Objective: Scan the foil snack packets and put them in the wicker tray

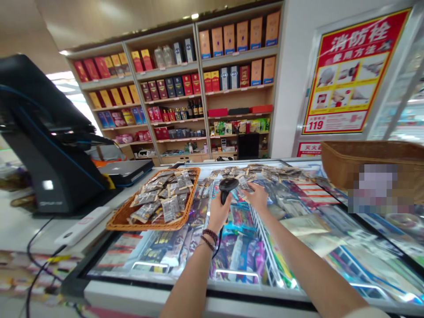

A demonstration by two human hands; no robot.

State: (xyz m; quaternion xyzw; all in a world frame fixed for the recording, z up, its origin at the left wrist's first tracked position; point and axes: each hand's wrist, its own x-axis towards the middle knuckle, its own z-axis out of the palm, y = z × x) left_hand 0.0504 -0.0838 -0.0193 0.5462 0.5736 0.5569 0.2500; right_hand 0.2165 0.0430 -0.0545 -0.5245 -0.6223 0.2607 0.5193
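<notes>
My left hand (218, 213) is wrapped around the handle of a black barcode scanner (228, 183), held over the glass top of a chest freezer (139, 287). Dark beaded bracelets circle that wrist. Just right of the scanner, my right hand (257, 197) pinches a small clear-and-brown snack packet (244, 183). More such packets (265, 169) lie spread along the far part of the glass. To the left, an orange wicker basket (191, 211) holds many similar packets. Under the glass, colourful wrapped frozen goods (241, 251) sit in wire baskets.
A black checkout terminal (49, 145) stands at the left, with a white power strip (82, 226) and cables near it. A brown basket (334, 165) is at the right. Shelves of boxed goods (172, 86) line the back wall, beside a red poster (356, 75).
</notes>
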